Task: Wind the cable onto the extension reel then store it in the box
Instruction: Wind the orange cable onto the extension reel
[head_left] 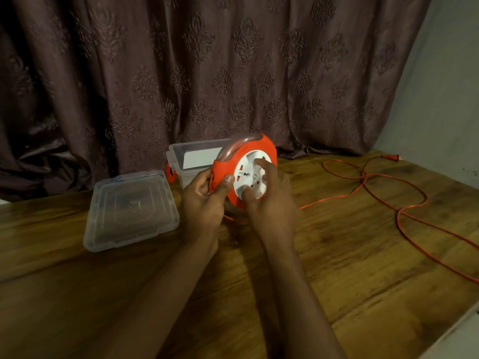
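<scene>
An orange extension reel (261,147) with a white socket face stands on edge on the wooden table (363,268). My left hand (204,198) grips its left rim, thumb on the orange front. The fingers of my right hand (269,193) curl onto the white face (248,177). The orange cable (399,211) leaves the reel's underside and lies in loose loops across the right of the table, ending in a plug (391,157) at the far right. Behind the reel stands the clear plastic box (178,154), lidless.
The box's clear lid (129,211) lies flat on the table left of my hands. A dark patterned curtain (207,73) hangs along the table's far edge. The table's right edge runs diagonally at the lower right, and the cable reaches it.
</scene>
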